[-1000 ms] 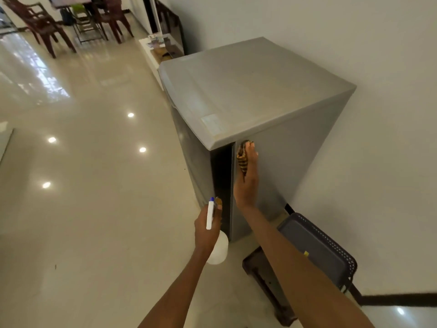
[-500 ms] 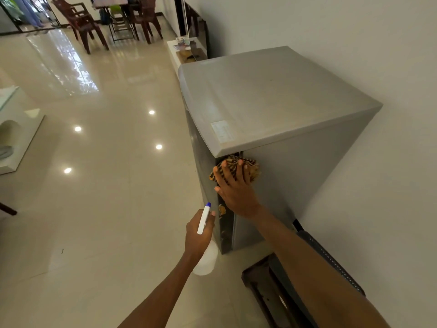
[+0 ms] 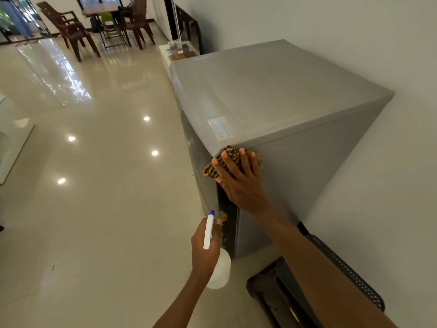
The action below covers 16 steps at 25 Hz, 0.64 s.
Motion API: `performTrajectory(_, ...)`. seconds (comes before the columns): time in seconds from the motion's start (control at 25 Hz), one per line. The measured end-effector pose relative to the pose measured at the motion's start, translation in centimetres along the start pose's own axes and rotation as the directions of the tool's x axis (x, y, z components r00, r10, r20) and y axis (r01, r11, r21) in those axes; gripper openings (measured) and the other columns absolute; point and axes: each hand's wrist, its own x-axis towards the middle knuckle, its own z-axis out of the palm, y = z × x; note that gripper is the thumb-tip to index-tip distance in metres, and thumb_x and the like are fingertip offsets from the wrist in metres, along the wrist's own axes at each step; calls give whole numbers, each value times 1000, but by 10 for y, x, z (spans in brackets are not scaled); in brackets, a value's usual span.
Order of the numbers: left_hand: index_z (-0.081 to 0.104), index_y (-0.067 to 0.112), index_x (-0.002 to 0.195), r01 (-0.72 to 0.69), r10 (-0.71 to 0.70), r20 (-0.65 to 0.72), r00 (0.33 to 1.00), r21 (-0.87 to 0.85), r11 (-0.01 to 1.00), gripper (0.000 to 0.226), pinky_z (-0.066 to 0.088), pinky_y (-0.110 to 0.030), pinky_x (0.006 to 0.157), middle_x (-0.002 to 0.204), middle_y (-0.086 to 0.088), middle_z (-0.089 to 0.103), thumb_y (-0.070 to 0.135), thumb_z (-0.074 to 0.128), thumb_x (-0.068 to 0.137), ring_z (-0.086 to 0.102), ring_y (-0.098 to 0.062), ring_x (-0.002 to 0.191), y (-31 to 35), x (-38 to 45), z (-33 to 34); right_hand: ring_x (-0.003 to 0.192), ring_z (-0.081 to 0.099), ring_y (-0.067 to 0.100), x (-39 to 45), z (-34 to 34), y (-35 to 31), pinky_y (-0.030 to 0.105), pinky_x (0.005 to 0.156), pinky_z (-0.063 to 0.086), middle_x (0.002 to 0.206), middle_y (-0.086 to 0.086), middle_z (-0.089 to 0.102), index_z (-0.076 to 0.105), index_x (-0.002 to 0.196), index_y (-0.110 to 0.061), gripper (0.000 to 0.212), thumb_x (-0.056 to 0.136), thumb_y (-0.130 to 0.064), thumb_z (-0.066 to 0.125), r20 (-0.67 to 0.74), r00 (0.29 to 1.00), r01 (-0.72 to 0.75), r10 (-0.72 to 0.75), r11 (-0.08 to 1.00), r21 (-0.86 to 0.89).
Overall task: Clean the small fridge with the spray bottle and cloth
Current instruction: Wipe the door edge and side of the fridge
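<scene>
Small fridge [image 3: 272, 95]: grey, against the wall, side panel under wipe. Right hand [image 3: 238, 183] spread flat, pressing striped cloth [image 3: 230, 153] just below the top edge, likely to scrub there. Left hand [image 3: 204, 252] wrapped round white spray bottle [image 3: 218, 268], held low in reserve; contents not discernible.

Setting: a private home, open living and dining area. Indicators: polished cream floor tiles [image 3: 99, 209] reflecting ceiling lights; brown plastic armchairs [image 3: 68, 29] around a dining table [image 3: 100, 8] at 11 o'clock; a low white TV unit [image 3: 176, 52] bearing a flat screen [image 3: 189, 31] at 12 o'clock; a small grey fridge [image 3: 283, 95] against a plain painted wall [image 3: 331, 24] at 1 o'clock.
</scene>
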Motion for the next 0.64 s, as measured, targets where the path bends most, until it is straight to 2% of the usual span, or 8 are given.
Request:
performTrajectory(0.12, 61, 9, 116, 6, -5, 5, 1000, -53, 999, 31, 51, -9, 52, 98, -11, 69, 26, 60, 91, 68, -20, 76, -20, 3, 2, 156, -4, 34, -2, 15, -5, 58, 123, 6, 170, -3, -9, 7, 161, -32, 71, 104, -47, 45, -70, 997, -9, 7, 1000, -28)
performTrajectory(0.24, 60, 9, 119, 2, -1, 14, 1000, -76, 997, 39, 51, -13, 49, 100, -15, 69, 33, 61, 88, 68, -22, 75, -54, 23, 3, 156, -5, 30, -16, 32, 8, 56, 124, 7, 165, 1, 20, 30, 156, -32, 58, 103, -48, 46, -132, 990, 43, -55, 995, -90)
performTrajectory(0.32, 59, 7, 120, -1, 4, 24, 1000, -101, 995, 48, 51, -15, 48, 100, -18, 69, 38, 60, 84, 67, -22, 73, -81, 33, 9, 156, -6, 29, -34, 49, 11, 54, 124, 6, 157, 2, 33, 36, 152, -32, 54, 102, -47, 48, -163, 983, 74, -88, 993, -95)
performTrajectory(0.44, 60, 6, 117, -81, 85, 29, 996, -110, 991, 61, 51, -15, 48, 91, -13, 69, 48, 57, 72, 67, -19, 67, -118, 42, 24, 156, -7, 28, -73, 78, 8, 52, 124, 2, 157, 2, 32, 38, 151, -31, 52, 102, -47, 45, -164, 979, 96, -120, 985, -142)
performTrajectory(0.52, 62, 8, 112, -110, 113, 22, 993, -107, 988, 57, 51, -15, 48, 85, -9, 69, 50, 57, 74, 67, -18, 66, -147, 49, 31, 156, -7, 28, -100, 96, 4, 52, 125, 1, 159, 3, 30, 36, 152, -30, 52, 103, -46, 43, -159, 976, 120, -145, 980, -159)
performTrajectory(0.64, 65, 11, 103, -108, 114, 30, 993, -150, 983, 29, 51, -17, 49, 78, -9, 69, 36, 60, 88, 66, -17, 64, -189, 59, 36, 155, 2, 31, -135, 124, -5, 52, 124, 5, 163, 3, 29, 36, 155, -28, 54, 104, -43, 44, -175, 964, 171, -198, 972, -161)
